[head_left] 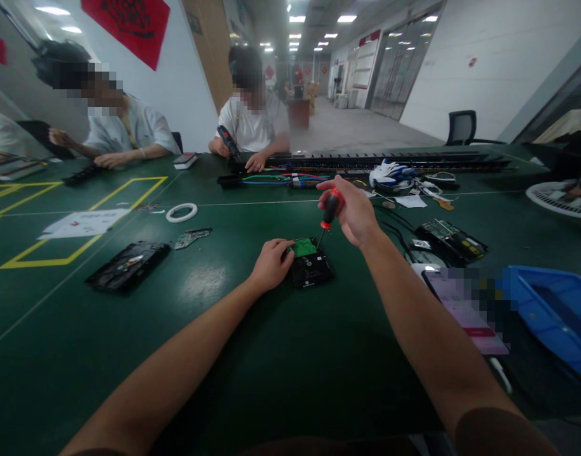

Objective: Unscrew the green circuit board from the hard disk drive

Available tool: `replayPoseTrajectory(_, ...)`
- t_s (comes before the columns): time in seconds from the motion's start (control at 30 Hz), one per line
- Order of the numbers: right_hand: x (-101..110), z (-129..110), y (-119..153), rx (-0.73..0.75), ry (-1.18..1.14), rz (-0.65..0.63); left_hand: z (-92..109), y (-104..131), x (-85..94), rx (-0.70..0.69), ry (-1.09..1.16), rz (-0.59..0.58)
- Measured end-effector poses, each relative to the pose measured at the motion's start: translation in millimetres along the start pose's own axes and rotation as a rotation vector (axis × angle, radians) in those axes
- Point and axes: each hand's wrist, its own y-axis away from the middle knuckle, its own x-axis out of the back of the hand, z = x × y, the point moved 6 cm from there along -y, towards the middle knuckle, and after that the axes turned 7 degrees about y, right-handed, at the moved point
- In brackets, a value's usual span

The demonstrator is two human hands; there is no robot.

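Observation:
A hard drive (313,273) with a green circuit board (305,247) on its upper side lies flat on the green table in front of me. My left hand (274,261) grips its left edge, thumb and fingers bent against the board's side. In my right hand (351,212) is a red and black screwdriver (332,208), its handle held between thumb and fingers. The shaft slants down to the right edge of the circuit board. Whether the tip sits in a screw is too small to tell.
Another black drive (128,266), a loose circuit board (193,238) and a white ring (181,212) lie left. On the right are an opened drive (452,242), a phone (466,310) and a blue tray (556,316). Across the table, a co-worker (253,123) holds a power screwdriver (228,140).

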Motion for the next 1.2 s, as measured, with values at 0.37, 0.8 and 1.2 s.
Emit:
replayPoseTrajectory(0.37, 5.8, -4.7, -0.1, 0.051, 0.085, 0.038, -0.8, -0.1, -0.6, 0.007, -0.003, -0.011)
replayPoseTrajectory(0.8, -1.3, -0.9, 3.3, -0.032, -0.068, -0.032, 1.1, -0.4, -0.1, -0.002, -0.005, 0.000)
replayPoseTrajectory(1.2, 1.7, -2.7, 0.9, 0.007, -0.038, -0.037, 0.3, -0.5, -0.2, 0.001, 0.004, -0.008)
